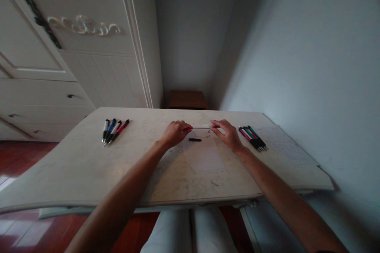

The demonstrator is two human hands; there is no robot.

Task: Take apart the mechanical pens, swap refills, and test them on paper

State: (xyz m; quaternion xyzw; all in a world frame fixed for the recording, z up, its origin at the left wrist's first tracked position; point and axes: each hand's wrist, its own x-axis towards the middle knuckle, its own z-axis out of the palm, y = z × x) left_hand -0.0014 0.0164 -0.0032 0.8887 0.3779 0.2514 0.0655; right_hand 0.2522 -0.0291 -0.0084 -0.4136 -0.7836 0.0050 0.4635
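My left hand point(173, 133) is closed around a red pen barrel point(188, 128), of which only the end shows. A thin dark pen refill point(202, 128) stretches level from the barrel to my right hand point(229, 134), whose thumb and fingertips pinch its other end. Just below the refill, a short black pen piece point(195, 140) lies on the table near a sheet of lined paper point(204, 160). Both hands are held over the far middle of the table.
On the white table point(124, 182), several retractable pens point(114, 131) lie at the left. Several dark-gripped pens point(252, 138) lie side by side at the right, near a written sheet point(287, 144). A white cabinet point(97, 59) stands left; a wall point(311, 67) borders the right.
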